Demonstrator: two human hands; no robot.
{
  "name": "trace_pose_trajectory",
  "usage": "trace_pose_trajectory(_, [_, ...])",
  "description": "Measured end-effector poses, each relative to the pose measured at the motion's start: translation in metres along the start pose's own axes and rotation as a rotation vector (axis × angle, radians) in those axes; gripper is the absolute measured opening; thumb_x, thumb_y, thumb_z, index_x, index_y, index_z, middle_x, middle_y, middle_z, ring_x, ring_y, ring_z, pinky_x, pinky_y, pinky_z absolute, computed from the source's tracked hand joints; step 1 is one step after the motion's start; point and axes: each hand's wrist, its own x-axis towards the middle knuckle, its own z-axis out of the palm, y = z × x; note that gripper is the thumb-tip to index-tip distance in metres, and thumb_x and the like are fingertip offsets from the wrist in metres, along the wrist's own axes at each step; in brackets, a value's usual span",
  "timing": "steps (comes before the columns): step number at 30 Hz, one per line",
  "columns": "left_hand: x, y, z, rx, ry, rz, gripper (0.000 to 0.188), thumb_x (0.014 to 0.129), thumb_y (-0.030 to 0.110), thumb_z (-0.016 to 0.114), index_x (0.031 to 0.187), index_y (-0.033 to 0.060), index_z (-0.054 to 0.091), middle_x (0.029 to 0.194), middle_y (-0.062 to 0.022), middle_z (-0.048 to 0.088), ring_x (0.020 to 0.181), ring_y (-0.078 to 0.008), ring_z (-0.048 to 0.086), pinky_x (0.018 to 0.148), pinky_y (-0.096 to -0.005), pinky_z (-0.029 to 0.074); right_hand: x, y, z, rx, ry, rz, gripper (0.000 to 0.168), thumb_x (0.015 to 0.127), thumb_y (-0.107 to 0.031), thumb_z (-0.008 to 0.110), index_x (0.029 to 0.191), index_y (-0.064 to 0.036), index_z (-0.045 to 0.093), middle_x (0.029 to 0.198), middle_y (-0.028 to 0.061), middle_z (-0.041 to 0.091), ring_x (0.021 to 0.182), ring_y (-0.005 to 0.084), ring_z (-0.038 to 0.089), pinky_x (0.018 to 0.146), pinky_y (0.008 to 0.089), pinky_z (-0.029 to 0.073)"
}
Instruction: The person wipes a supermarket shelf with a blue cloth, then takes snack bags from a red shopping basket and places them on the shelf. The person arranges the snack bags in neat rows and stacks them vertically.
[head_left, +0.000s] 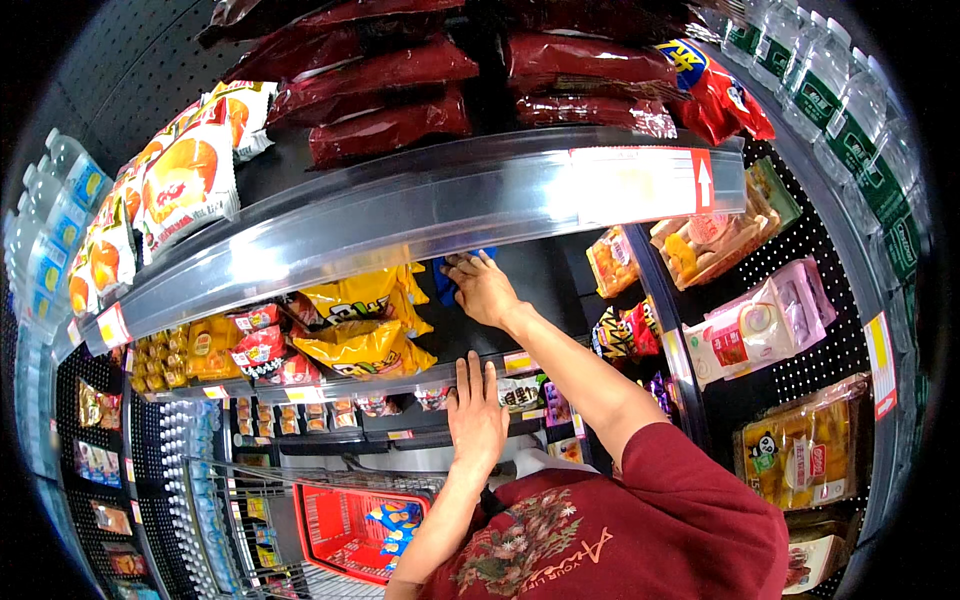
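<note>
My right hand (480, 289) reaches onto the black middle shelf, its fingers over a blue packet (444, 283). Part of the packet is under the fingers and the upper shelf's lip, so whether it is gripped cannot be told. Nearer my body, my left hand (478, 409) rests palm down with straight fingers at the front edge of that shelf, holding nothing. Yellow snack bags (364, 349) lie left of my hands. Small red and black packets (630, 330) are to the right.
Dark red bags (390, 67) fill the upper shelf, behind its clear price rail (450, 180). Bottled water stands at both sides (840, 97). Packaged bread (795, 457) hangs at the lower right. Below left is a metal cart (262, 472) with a red basket (319, 517) holding blue packets.
</note>
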Motion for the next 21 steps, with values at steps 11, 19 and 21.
trace_pose_trajectory(11, [-0.003,-0.003,0.004,-0.059,0.005,-0.015,0.085,0.081,0.031,0.081,0.154,0.0051,0.044,0.169,-0.0201,0.025,0.155,-0.0366,0.027,0.107,-0.0489,0.043,-0.118,0.0,-0.031,0.035,0.016,-0.048,0.05,0.093,-0.015,0.063,0.143,-0.013,0.059,0.155,0.0086,0.052,0.147,0.029,0.043,0.122,0.0498,0.032])
trace_pose_trajectory(19, [-0.003,0.0,0.005,-0.066,0.045,0.024,0.086,0.082,0.03,0.081,0.154,0.0031,0.043,0.168,-0.0229,0.025,0.155,-0.0396,0.026,0.107,-0.0514,0.044,-0.126,0.05,-0.054,-0.028,0.181,0.213,0.05,0.094,-0.012,0.063,0.143,-0.01,0.059,0.155,0.0132,0.051,0.146,0.0327,0.044,0.121,0.0522,0.034])
trace_pose_trajectory(21, [-0.003,0.0,0.004,-0.047,0.032,0.014,0.086,0.082,0.03,0.081,0.154,0.0027,0.043,0.168,-0.0238,0.025,0.154,-0.0404,0.027,0.106,-0.0514,0.045,-0.101,0.053,-0.042,-0.049,0.186,0.231,0.049,0.095,-0.014,0.061,0.144,-0.01,0.058,0.157,0.0136,0.049,0.147,0.0332,0.042,0.121,0.0534,0.033])
